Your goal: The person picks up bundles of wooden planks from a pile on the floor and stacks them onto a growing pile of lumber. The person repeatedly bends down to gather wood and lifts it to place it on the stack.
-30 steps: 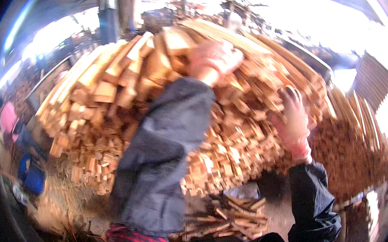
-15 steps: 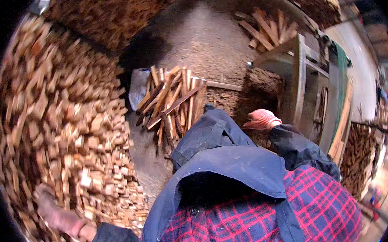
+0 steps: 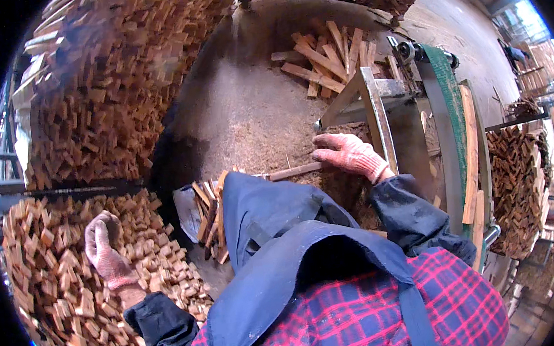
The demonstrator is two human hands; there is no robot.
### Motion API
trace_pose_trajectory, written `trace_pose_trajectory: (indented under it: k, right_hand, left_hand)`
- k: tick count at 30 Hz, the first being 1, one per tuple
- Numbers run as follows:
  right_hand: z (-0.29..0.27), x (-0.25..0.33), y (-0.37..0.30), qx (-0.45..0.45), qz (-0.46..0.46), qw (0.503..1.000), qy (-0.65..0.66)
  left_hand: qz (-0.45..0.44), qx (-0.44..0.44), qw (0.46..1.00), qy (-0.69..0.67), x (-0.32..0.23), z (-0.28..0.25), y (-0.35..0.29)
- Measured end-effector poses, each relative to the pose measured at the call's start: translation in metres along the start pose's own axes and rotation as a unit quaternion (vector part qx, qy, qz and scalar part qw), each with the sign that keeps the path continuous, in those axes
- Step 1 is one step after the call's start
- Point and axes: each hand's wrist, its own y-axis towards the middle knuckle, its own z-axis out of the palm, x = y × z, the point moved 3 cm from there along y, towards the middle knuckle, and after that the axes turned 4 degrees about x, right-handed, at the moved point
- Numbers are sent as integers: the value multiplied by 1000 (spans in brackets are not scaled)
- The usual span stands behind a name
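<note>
While the left hand (image 3: 106, 252) rests loosely curled on the stacked wood offcuts (image 3: 74, 303), grip holding nothing | right hand (image 3: 349, 155), fingers flat and open, touches a thin wooden stick (image 3: 293, 171) on the sawdust floor | stick looks light, stiff, splintery; best pinched mid-length | rough-sawn timber all round.

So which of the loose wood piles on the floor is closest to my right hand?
The small pile of sticks just beyond your blue apron; your right hand touches a stick lying beside it. The other pile lies farther off, past the metal frame.
</note>
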Motion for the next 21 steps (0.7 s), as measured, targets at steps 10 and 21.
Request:
trace_pose_trajectory:
  k: [10, 21]
  right_hand:
    - [-84, 38, 67, -85, -4, 987, 139]
    - [-142, 185, 349, -73, -98, 991, 61]
  left_hand:
    - [-230, 0, 957, -178, 130, 105, 110]
    - [-265, 272, 923, -67, 158, 267, 374]
